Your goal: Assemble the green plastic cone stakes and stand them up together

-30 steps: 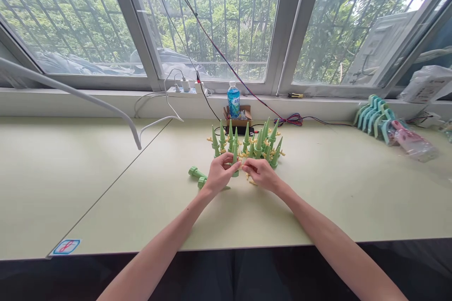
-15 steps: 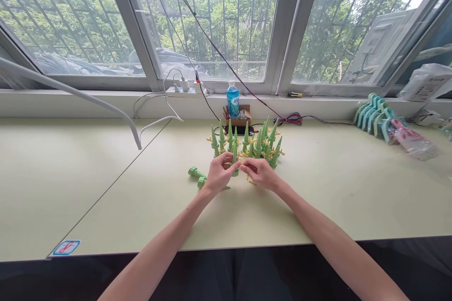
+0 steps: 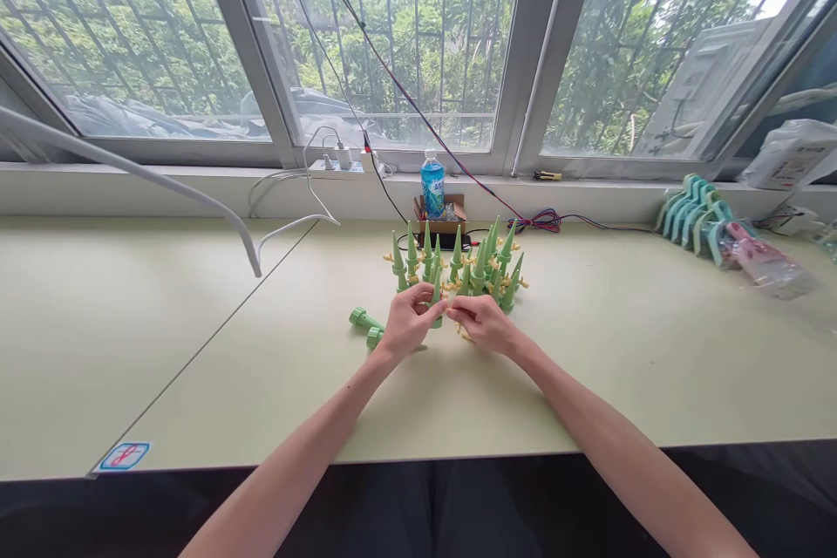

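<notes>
My left hand [image 3: 406, 323] is closed around a green plant watering spike [image 3: 436, 296], which stands point up. Against its right side, my right hand [image 3: 482, 321] pinches a small yellow valve [image 3: 448, 305], mostly hidden by the fingertips. Behind both hands stand several more green spikes [image 3: 479, 268], points up, with yellow valves sticking out of their sides. Left of my left hand, two green spikes [image 3: 364, 319] lie on the table, partly covered by the hand. Loose yellow valves [image 3: 464, 334] lie beneath my right hand.
A bottle of blue liquid [image 3: 432, 183] stands by a small cardboard box [image 3: 451, 225] behind the spikes. Coiled cable [image 3: 542, 221] and bagged hangers [image 3: 697, 214] are farther right. A white bent tube [image 3: 215, 202] hangs over the table's left side.
Both hands keep nearly the same place and grip at the spike's side. The whole view has shifted very slightly.
</notes>
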